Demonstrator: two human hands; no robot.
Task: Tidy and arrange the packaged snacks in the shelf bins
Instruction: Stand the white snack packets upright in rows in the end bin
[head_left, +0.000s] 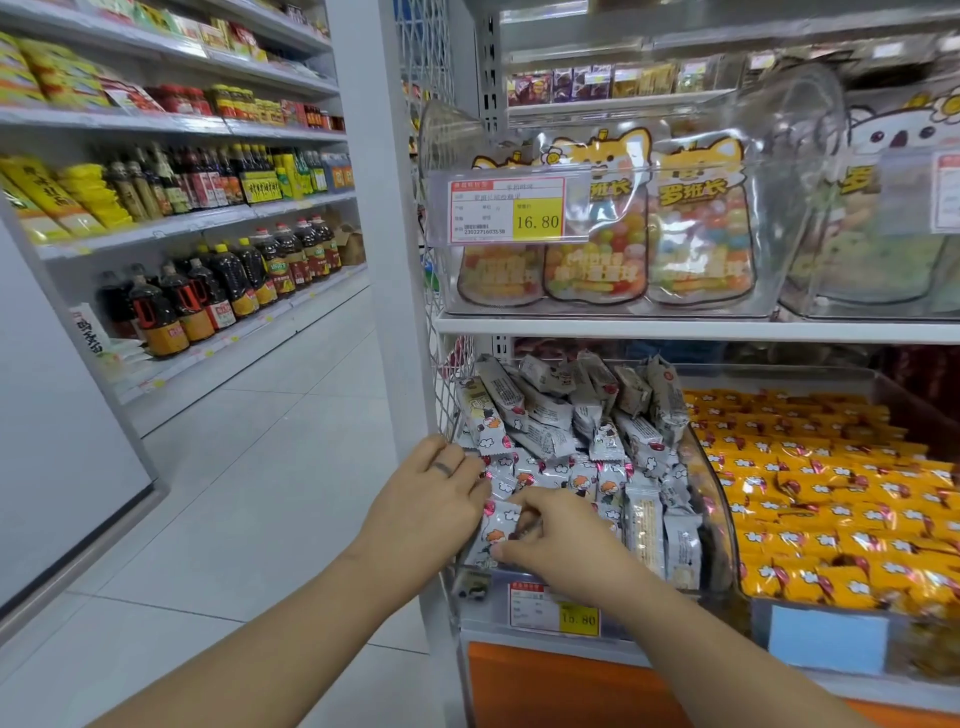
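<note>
Snack bin (483, 597), clear plastic, lower shelf, left end of the unit. It is filled with grey-white snack packets (571, 431), loosely heaped at the far side and stood in rows at the near side.

Right hand (563, 540): over the bin's near left corner, fingers (522, 503) and thumb pinching one white snack packet (497, 529) with a cartoon print, at the front of the heap.

Left hand (431, 493): just left of it, back to the camera, ring on one finger. Fingertips apparently tucked in among the packets at the bin's left edge; whether they grasp anything cannot be told, the tips being hidden.

Price label (555, 609): yellow and white, on the bin's front.

Orange packets (831, 493): flat rows, just right of the bin.

Upper shelf: clear bin (447, 135) holding cat-shaped candy pouches (597, 234), with a price tag (514, 210) reading 16.80.

Far left, across the tiled floor (260, 493) — shelves of dark bottles (218, 296).
</note>
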